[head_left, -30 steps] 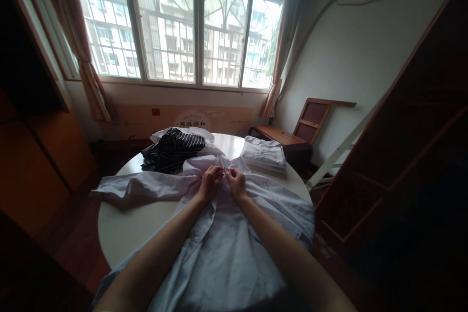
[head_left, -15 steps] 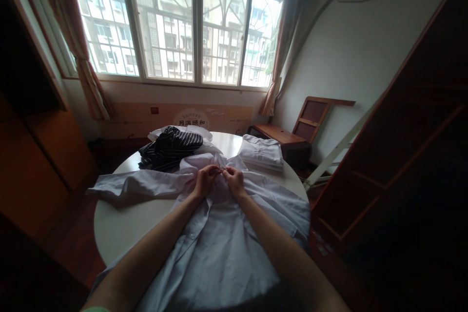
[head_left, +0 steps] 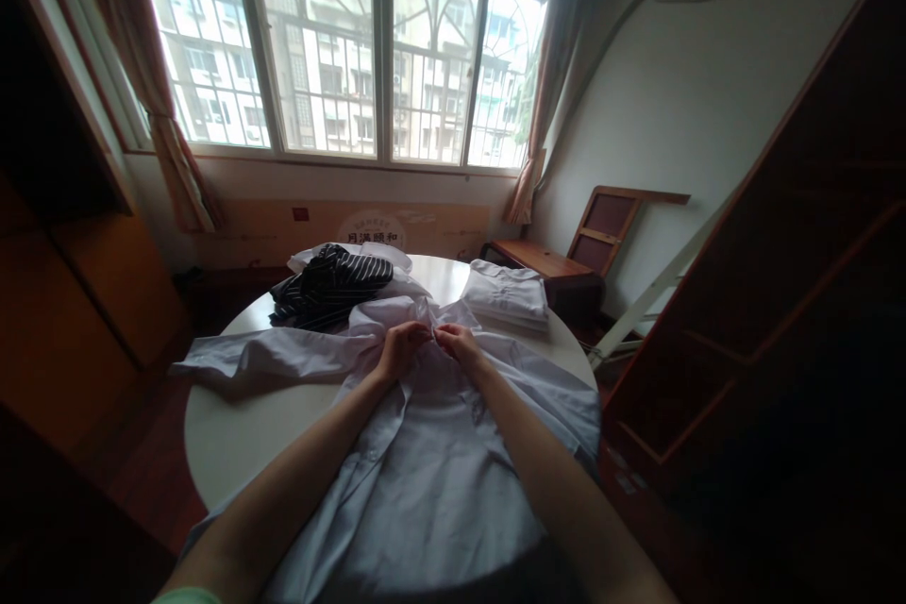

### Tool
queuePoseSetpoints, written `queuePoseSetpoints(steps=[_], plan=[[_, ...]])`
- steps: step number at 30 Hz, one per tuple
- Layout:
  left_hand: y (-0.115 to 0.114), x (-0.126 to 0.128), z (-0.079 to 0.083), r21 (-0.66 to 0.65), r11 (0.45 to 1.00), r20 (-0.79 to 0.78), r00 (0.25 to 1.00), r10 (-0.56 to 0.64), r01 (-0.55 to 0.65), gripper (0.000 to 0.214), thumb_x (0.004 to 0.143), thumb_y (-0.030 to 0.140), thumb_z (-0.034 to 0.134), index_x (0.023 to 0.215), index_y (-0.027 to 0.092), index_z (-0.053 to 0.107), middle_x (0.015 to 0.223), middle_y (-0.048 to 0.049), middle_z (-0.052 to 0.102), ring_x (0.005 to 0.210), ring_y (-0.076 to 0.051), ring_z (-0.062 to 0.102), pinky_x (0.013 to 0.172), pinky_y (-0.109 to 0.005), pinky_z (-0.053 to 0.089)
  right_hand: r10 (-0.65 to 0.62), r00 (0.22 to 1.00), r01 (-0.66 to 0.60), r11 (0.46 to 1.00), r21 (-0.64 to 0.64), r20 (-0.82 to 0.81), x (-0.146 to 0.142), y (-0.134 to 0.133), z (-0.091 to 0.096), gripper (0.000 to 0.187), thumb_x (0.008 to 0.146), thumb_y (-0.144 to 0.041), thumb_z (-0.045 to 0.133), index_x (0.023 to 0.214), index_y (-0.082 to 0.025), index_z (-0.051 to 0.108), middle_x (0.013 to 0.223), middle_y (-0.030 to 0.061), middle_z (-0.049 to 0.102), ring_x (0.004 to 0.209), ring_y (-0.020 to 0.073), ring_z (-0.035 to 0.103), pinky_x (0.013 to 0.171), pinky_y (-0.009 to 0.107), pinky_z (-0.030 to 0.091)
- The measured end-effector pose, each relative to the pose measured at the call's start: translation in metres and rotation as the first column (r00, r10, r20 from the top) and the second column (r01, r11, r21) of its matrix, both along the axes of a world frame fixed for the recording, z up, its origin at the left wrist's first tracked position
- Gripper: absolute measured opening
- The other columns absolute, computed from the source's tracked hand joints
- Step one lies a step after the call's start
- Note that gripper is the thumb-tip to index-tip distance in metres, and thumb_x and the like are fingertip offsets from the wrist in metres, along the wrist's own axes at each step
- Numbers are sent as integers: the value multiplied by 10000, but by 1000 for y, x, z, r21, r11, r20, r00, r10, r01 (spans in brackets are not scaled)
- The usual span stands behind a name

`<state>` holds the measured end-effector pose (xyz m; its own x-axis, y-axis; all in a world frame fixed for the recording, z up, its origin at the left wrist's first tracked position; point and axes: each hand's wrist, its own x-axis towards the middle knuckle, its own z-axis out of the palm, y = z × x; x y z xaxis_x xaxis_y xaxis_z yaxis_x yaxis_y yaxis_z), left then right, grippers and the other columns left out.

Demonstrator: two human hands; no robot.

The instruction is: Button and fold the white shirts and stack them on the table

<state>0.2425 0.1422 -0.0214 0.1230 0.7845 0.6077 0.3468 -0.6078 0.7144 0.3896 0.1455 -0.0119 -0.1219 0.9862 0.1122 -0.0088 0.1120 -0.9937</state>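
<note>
A white button-up shirt (head_left: pixel 431 472) lies spread front-up on the round white table (head_left: pixel 241 425), one sleeve stretched out to the left. My left hand (head_left: pixel 398 349) and my right hand (head_left: pixel 457 344) meet near the shirt's collar, fingers pinched closed on the fabric of the front placket. Both forearms rest over the shirt's body.
A dark striped garment (head_left: pixel 329 285) lies piled at the table's far left, and a folded white shirt (head_left: pixel 508 296) at the far right. A wooden folding chair (head_left: pixel 566 255) stands behind by the wall. Dark wooden furniture (head_left: pixel 771 302) lines the right side, a window the back.
My hands have stayed at the collar, fingers shifting slightly on the placket. The view has dropped and steadied a little.
</note>
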Motion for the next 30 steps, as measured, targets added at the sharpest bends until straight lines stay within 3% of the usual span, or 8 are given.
queuePoseSetpoints(steps=[8,12,14,20,30], plan=[[-1,0,-2,24,1000,-124,992,1,2,71,717,201,624,765,167,664,734,-16,681,666,-153,623,655,-262,501,209,976,-214,972,-99,-66,10,-9,7,243,571,-353,686,614,-153,554,493,-59,510,453,60,431,458,192,314],[-4,-1,-2,189,979,-241,964,117,-72,221,727,192,640,945,229,654,1014,-49,619,913,-184,586,787,-303,481,214,974,-221,969,-113,-70,10,-8,6,273,570,-367,705,603,-155,536,484,-61,497,452,58,418,453,195,308],[-6,-1,-1,248,966,-297,942,154,-79,204,738,192,635,930,254,665,1089,-49,577,985,-190,549,820,-314,467,209,976,-216,969,-118,-66,9,-7,5,284,564,-372,714,609,-154,539,483,-61,496,453,58,415,455,199,309],[-11,-1,2,276,958,-375,908,184,-80,59,762,238,617,775,236,675,921,-31,590,862,-164,546,722,-260,454,230,968,-244,957,-159,-99,9,-7,5,286,542,-353,723,610,-150,532,508,-56,513,481,66,430,473,204,319],[-15,3,5,299,951,-463,860,215,-77,53,802,198,568,813,216,616,915,-29,578,821,-146,533,671,-231,432,238,961,-259,951,-169,-138,10,-10,8,165,583,-265,651,598,-156,528,479,-68,457,455,58,370,453,201,288]])
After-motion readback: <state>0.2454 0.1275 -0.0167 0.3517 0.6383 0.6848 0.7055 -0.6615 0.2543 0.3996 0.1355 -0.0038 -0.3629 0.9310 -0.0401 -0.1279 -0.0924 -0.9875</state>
